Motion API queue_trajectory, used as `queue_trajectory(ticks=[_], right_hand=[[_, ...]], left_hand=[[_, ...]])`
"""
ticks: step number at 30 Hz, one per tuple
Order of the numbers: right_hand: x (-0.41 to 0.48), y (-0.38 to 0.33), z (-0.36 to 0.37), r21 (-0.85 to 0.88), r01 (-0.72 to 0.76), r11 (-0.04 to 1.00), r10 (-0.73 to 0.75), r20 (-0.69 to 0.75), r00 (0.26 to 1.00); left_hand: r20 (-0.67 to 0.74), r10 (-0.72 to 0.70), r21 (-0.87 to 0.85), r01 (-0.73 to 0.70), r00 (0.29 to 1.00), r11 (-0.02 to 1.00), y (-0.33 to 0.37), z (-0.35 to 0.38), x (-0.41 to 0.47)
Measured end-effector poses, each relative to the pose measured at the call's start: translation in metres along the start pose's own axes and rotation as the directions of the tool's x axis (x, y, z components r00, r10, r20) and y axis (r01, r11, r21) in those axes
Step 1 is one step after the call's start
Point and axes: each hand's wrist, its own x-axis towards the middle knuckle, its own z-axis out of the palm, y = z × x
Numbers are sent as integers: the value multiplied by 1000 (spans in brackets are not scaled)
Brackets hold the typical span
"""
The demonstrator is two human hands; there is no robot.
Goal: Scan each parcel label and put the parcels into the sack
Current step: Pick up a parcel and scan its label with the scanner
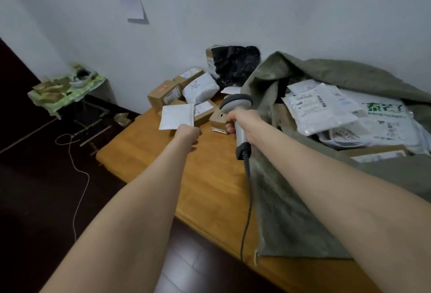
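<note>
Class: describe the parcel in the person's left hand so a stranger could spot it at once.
Find the wooden table, then the parcel heap at its far end by the wall. Just before it, the left hand pinches a white envelope: flat and plain, unlike the brown boxes behind.

Envelope (177, 116) label apparently out of sight.
</note>
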Motion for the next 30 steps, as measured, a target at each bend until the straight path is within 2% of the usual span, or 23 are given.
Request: queue_trajectory(ticks=[7,15,23,30], right_hand=[[26,64,85,-45,-146,988,146,9,989],[59,95,149,-50,-210,976,212,42,976],[125,76,198,-31,-228,973,230,37,973],[195,33,229,20,-249,968,249,18,968]], left_hand=[[-10,-113,8,113,994,994,-75,-52,38],[-8,-182,-13,182,983,983,-120,-86,83],[-3,-202,26,202,979,979,-110,-104,160],[52,-193,75,188,980,979,-63,-113,232]])
